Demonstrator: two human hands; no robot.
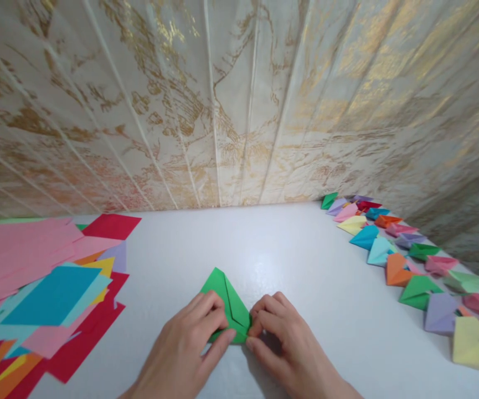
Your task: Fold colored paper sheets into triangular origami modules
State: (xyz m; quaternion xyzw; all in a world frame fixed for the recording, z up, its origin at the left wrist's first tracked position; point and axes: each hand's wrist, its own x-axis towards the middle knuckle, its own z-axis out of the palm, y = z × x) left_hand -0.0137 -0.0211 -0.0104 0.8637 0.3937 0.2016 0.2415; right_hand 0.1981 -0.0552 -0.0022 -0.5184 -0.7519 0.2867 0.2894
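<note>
A green sheet of origami paper (231, 296), folded to a pointed shape, lies on the white table in front of me. Its tip points away from me, and a folded flap shows along its right side. My left hand (193, 327) rests on its left part, with fingers curled and the thumb pressing near the bottom edge. At the lower right corner, my right hand (283, 338) pinches the paper between thumb and fingers. The paper's lower left part is hidden behind my left hand.
Loose coloured paper sheets (52, 296) lie in an overlapping heap on the left of the table (239, 238). Along the right edge stand rows of folded paper pieces (420, 291) in many colours. A patterned gold and white curtain (231, 111) hangs behind the table.
</note>
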